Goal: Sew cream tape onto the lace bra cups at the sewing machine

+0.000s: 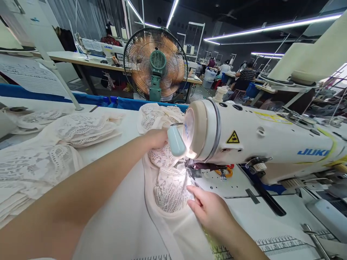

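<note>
A cream lace bra lies under the needle area of a white sewing machine, its lace cup lit by a small pale-blue lamp. My left hand reaches forward onto the far part of the lace; its fingers are mostly hidden behind the lamp. On the near side, my right hand has its fingertips at the right edge of the cup, just in front of the presser foot, and grips the fabric there. The smooth pale part of the garment spreads toward me.
Stacked lace pieces lie on the left of the table. A large fan stands beyond it. Orange-handled scissors rest behind the needle area. Printed ruler scales run along the near right. Several people work at machines farther back.
</note>
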`<state>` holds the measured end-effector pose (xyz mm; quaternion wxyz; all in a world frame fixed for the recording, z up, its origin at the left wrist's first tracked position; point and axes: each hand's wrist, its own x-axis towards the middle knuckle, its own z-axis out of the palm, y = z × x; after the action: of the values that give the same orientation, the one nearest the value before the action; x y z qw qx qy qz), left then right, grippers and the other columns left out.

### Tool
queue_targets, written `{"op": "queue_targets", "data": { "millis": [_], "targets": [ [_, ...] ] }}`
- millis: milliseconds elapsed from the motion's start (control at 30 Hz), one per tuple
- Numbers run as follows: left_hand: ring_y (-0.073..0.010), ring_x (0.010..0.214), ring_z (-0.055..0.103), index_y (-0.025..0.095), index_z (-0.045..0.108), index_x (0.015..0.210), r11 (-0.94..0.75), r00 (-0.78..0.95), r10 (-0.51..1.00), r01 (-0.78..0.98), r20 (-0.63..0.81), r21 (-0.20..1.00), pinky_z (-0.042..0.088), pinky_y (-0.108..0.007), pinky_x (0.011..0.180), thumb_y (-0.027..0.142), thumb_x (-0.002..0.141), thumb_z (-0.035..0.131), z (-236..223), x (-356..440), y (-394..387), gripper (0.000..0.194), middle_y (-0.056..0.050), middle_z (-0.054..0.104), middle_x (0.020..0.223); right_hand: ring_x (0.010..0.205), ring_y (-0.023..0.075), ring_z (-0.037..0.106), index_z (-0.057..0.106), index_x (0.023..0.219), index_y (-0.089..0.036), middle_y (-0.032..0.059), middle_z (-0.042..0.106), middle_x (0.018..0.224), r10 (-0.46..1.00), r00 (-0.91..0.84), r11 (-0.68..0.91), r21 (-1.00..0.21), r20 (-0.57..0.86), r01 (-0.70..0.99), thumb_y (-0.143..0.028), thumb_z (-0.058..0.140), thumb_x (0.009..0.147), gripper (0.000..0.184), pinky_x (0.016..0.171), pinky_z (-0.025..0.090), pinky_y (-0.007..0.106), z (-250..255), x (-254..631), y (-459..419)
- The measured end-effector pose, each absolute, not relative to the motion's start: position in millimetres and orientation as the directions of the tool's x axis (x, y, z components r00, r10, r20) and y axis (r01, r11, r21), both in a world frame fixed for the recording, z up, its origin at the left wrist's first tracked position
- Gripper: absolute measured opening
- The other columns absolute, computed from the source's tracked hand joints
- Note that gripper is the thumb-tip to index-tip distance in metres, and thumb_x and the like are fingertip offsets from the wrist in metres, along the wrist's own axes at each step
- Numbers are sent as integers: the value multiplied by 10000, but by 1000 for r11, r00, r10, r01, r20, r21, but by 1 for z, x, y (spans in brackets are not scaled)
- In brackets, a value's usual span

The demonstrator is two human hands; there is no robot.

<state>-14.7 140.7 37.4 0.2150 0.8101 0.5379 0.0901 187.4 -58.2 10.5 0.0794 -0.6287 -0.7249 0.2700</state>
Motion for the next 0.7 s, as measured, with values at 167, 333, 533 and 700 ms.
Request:
{"op": "queue_targets", "data": {
  "millis": [167, 333, 533, 700],
  "targets": [
    [-162, 700, 573, 124, 624, 837, -196, 421, 883, 731, -206, 653, 488, -294, 620, 306, 838, 624, 51, -41, 125, 182, 3, 591, 761, 653, 189, 565, 637, 1177, -227, 16, 638, 703, 954, -215, 77, -519, -210, 851, -278, 416, 850, 398, 580, 358, 262, 9, 191, -58],
    [-61, 434, 255, 165, 514, 560, 43, 422, 846, 554, -325, 831, 243, -223, 436, 299, 667, 601, 70, -58, 96, 192, 73, 278, 454, 698, 201, 589, 652, 1108, -261, 15, 659, 738, 951, -234, 90, -540, -203, 837, -245, 399, 845, 365, 590, 353, 267, 7, 194, -57],
    [-39, 430, 195, 160, 524, 569, 182, 403, 841, 415, -360, 891, 135, -204, 422, 275, 552, 645, 76, -54, 88, 168, 76, 285, 459, 660, 190, 577, 658, 1049, -266, 10, 649, 714, 956, -237, 110, -537, -173, 837, -219, 395, 834, 343, 564, 323, 261, 10, 191, -57],
    [-25, 427, 159, 159, 509, 548, 238, 367, 851, 369, -376, 898, 87, -189, 419, 249, 531, 654, 72, -55, 90, 172, 84, 276, 459, 640, 180, 556, 656, 1004, -259, 6, 634, 695, 957, -239, 115, -535, -167, 837, -208, 400, 831, 313, 547, 292, 259, 10, 192, -57]
  ]
}}
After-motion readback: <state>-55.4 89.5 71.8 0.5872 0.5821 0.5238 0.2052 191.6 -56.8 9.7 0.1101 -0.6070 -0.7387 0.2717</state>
